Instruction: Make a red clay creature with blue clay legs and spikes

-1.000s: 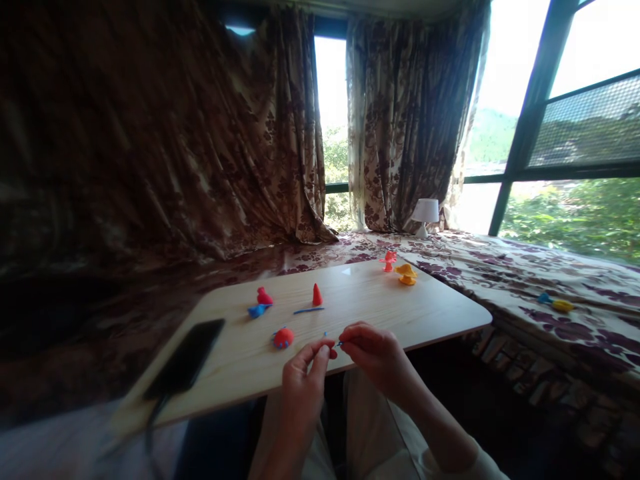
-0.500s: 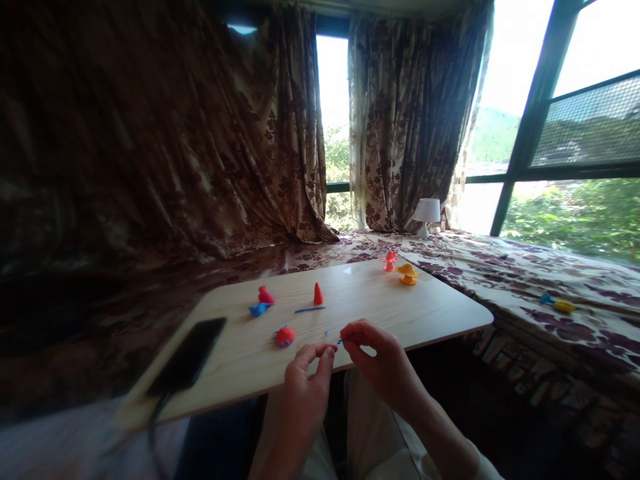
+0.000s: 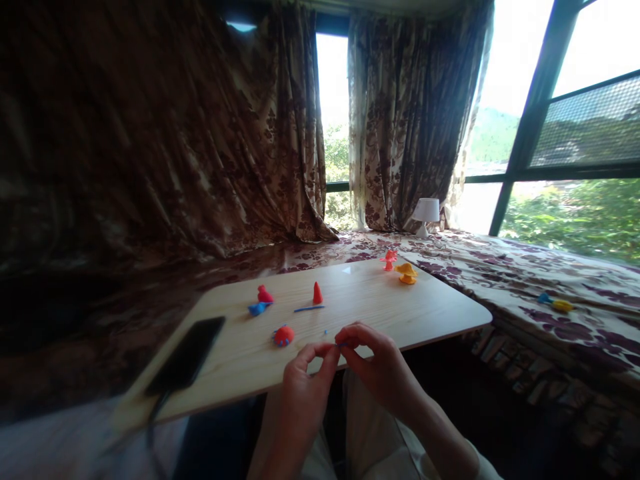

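Note:
My right hand [image 3: 369,350] pinches a thin bit of blue modelling clay [image 3: 342,345] above the table's near edge. Thumb and forefinger of my left hand [image 3: 313,373] are closed at the same spot, their tips meeting the right fingertips; whether they also grip the clay is hidden. A red clay dome with small blue bits around it [image 3: 284,336] sits to the left of my hands. Just beyond my fingers lies a tiny blue clay crumb [image 3: 326,332]. Farther back are a thin blue clay strip [image 3: 309,309] and an upright red clay cone [image 3: 317,293].
The wooden table [image 3: 240,373] carries a black phone with a cable [image 3: 187,357] at left. Blue [image 3: 257,309] and crimson [image 3: 265,294] clay lumps lie behind it. Pink [image 3: 389,261] and yellow [image 3: 407,273] clay figures stand at the far right. A white lamp [image 3: 427,212] is beyond.
My right hand has come left and my left fingers have moved in, so the fingertips now meet around the blue bit, after a small gap half a second ago. Objects on the table stayed put.

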### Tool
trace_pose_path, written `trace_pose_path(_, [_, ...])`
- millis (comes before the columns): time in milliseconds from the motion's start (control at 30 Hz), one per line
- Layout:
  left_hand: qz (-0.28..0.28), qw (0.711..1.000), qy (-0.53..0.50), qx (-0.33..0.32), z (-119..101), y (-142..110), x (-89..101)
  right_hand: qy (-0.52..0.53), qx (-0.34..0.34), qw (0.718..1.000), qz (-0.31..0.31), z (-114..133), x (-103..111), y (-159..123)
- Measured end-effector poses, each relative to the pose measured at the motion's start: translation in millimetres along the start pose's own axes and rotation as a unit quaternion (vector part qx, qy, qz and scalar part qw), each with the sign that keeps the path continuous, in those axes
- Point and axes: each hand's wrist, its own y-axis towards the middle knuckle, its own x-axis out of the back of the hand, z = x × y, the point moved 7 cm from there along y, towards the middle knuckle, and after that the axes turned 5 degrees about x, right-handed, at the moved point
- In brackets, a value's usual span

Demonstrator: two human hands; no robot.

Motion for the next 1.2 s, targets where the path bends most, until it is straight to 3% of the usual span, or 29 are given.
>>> trace_pose_path(333, [-0.014, 1.0, 0.008, -0.005, 1.5, -0.3, 2.5, 0.042, -0.02, 0.999, -0.011, -8.2, 3.5, -3.3])
trace_pose_path(1200, [0.031, 1.0, -0.003, 0.001, 4.8, -2.5, -3.3, 0.047, -0.022, 0.999, -0.003, -8.4, 2.4, -4.8])
